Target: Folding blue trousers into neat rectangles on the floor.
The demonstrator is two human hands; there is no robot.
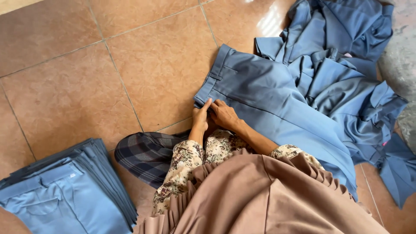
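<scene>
A pair of grey-blue trousers (268,99) lies spread flat on the brown tiled floor (78,78) in front of me, with its waistband pointing up and to the left. Both my hands meet at the near end of the waistband. My left hand (200,118) pinches the band's corner with the forefinger stretched along its edge. My right hand (223,115) lies just beside it, its fingers curled on the same cloth. Floral sleeves cover my forearms, and a pleated tan cloth (260,199) hangs over my lap.
A neat stack of folded blue trousers (65,190) sits at the lower left. A loose heap of the same blue garments (346,65) fills the upper right and right side. Dark plaid cloth (147,151) covers my leg. A grey surface (403,56) borders the right edge.
</scene>
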